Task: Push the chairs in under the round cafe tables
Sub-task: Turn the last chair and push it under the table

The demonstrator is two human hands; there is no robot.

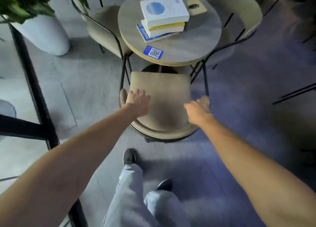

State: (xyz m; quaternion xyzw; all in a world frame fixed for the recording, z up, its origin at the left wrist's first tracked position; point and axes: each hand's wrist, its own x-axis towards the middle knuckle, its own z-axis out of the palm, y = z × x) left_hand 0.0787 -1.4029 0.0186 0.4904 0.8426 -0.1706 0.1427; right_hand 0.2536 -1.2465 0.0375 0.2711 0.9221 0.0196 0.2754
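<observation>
A beige chair (162, 96) with a curved back and black metal legs stands in front of me, its seat front just short of the round grey cafe table (188, 42). My left hand (138, 103) hovers with fingers spread over the left end of the chair's backrest. Over the right end, my right hand (196, 111) reaches with loosely apart fingers. Neither hand clearly grips the chair. Two more beige chairs stand at the table, one on the left (102, 26) and one on the right (239, 9).
A stack of books (164, 16), a blue QR card (153, 52) and a small wooden block (195, 6) lie on the table. A white planter (46, 35) with green leaves stands at the left beside a black-framed glass partition (34, 90). My feet stand behind the chair.
</observation>
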